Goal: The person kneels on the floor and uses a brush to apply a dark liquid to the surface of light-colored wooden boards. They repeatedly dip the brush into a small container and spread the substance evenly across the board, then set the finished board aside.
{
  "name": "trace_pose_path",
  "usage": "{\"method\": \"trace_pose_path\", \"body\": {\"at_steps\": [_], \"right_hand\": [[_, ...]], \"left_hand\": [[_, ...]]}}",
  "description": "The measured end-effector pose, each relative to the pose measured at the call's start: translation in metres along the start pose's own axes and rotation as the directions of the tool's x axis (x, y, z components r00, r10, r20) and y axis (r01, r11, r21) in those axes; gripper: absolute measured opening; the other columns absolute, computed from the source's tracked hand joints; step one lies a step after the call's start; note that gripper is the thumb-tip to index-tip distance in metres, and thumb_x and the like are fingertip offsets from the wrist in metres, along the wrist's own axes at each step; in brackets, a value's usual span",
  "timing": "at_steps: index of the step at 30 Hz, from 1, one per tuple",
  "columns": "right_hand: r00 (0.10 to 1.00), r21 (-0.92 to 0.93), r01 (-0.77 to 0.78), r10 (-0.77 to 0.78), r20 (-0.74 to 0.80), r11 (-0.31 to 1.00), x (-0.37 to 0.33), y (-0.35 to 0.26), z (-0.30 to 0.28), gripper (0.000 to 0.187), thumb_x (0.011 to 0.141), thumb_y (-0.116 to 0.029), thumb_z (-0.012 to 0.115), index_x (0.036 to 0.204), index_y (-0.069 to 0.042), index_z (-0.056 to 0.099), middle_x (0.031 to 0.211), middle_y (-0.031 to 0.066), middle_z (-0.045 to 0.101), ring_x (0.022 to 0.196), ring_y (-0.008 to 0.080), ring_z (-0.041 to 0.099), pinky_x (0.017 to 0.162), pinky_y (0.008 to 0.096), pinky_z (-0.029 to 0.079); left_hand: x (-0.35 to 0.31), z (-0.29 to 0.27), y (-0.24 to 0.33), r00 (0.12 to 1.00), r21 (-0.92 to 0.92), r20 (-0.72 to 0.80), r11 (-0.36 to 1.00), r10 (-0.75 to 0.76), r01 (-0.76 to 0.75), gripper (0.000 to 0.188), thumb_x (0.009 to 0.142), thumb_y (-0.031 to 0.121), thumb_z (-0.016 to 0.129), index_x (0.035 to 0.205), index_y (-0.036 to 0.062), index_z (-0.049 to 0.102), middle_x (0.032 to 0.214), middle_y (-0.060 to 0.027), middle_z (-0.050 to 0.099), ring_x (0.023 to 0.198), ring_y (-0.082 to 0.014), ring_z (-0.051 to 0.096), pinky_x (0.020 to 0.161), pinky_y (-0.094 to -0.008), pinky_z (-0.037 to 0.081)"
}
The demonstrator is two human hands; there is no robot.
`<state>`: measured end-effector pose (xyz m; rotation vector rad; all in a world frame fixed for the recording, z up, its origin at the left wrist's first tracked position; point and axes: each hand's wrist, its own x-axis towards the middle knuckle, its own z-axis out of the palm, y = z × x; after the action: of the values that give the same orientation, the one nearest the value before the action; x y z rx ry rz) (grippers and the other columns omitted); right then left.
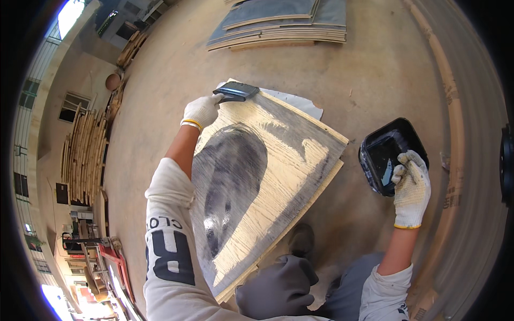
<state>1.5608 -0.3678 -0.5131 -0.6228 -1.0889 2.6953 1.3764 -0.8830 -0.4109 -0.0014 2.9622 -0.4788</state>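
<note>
My left hand (202,111), in a white knit glove, is closed around a wide, flat, dark paintbrush (236,91). The brush rests at the far corner of a plywood board (292,155). Dark grey paint (235,155) covers part of the board in a big curved patch and along the edges, wet and shiny near my legs. Pale bare wood shows between. On the right, my right hand (412,192), also gloved, grips the near rim of a black plastic tub (393,128). Dark liquid lies in the tub, and its outer wall is smeared.
A stack of dark-faced panels (289,27) lies on the concrete floor (375,69) ahead. Another sheet (300,102) peeks out under the board's far edge. Long poles (83,155) lean at the left wall. A long brown tube-like strip (452,107) runs down the right.
</note>
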Motion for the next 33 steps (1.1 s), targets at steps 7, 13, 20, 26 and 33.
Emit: {"method": "trace_pose_path", "body": {"at_steps": [7, 13, 20, 26, 33], "right_hand": [[0.998, -0.014, -0.046, 0.047, 0.030, 0.999, 0.006, 0.022, 0.013, 0.021, 0.101, -0.011, 0.057, 0.117, -0.004, 0.067, 0.103, 0.0134, 0.071, 0.074, 0.0171, 0.061, 0.060, 0.0256, 0.048], [0.997, -0.038, -0.069, 0.070, 0.021, 0.997, 0.000, 0.034, 0.030, 0.021, 0.100, -0.010, 0.056, 0.116, -0.003, 0.067, 0.101, 0.0132, 0.070, 0.074, 0.0173, 0.061, 0.060, 0.0259, 0.047], [0.990, -0.003, -0.109, 0.109, 0.088, 0.994, -0.005, 0.039, 0.035, 0.021, 0.100, -0.010, 0.054, 0.115, -0.002, 0.067, 0.100, 0.0128, 0.070, 0.074, 0.0177, 0.061, 0.061, 0.0275, 0.047], [0.994, 0.003, -0.087, 0.086, 0.072, 0.996, -0.006, 0.032, 0.031, 0.021, 0.100, -0.010, 0.054, 0.115, -0.002, 0.067, 0.098, 0.0127, 0.070, 0.073, 0.0177, 0.062, 0.060, 0.0265, 0.047], [0.992, -0.021, -0.085, 0.087, 0.093, 0.996, -0.003, 0.031, 0.028, 0.022, 0.101, -0.009, 0.053, 0.117, -0.002, 0.067, 0.102, 0.0125, 0.072, 0.075, 0.0174, 0.063, 0.062, 0.0256, 0.049]], "left_hand": [[-0.018, 0.005, -0.007, 0.999, -0.007, 0.004, 0.999, 0.051, -0.051, 0.038, 0.098, 0.025, 0.055, 0.133, 0.0338, 0.065, 0.103, -0.0127, 0.075, 0.094, -0.0331, 0.072, 0.081, -0.0455, 0.057], [0.000, 0.012, -0.010, 0.999, -0.031, -0.007, 0.999, 0.041, -0.041, 0.041, 0.099, 0.026, 0.055, 0.138, 0.0329, 0.063, 0.110, -0.0127, 0.074, 0.100, -0.0330, 0.070, 0.088, -0.0431, 0.055], [-0.001, 0.006, -0.011, 1.000, -0.025, 0.003, 1.000, 0.007, -0.007, 0.040, 0.099, 0.026, 0.055, 0.138, 0.0338, 0.062, 0.110, -0.0125, 0.074, 0.101, -0.0330, 0.071, 0.088, -0.0442, 0.055], [-0.086, -0.004, 0.051, 0.989, -0.166, 0.005, 0.975, 0.149, -0.147, 0.035, 0.099, 0.021, 0.052, 0.133, 0.0253, 0.061, 0.094, -0.0159, 0.073, 0.094, -0.0342, 0.072, 0.080, -0.0465, 0.056], [-0.082, -0.002, 0.077, 0.991, -0.149, 0.097, 0.983, -0.093, 0.107, 0.042, 0.096, 0.016, 0.051, 0.137, 0.0130, 0.057, 0.106, -0.0189, 0.074, 0.099, -0.0347, 0.072, 0.083, -0.0450, 0.057]]}}
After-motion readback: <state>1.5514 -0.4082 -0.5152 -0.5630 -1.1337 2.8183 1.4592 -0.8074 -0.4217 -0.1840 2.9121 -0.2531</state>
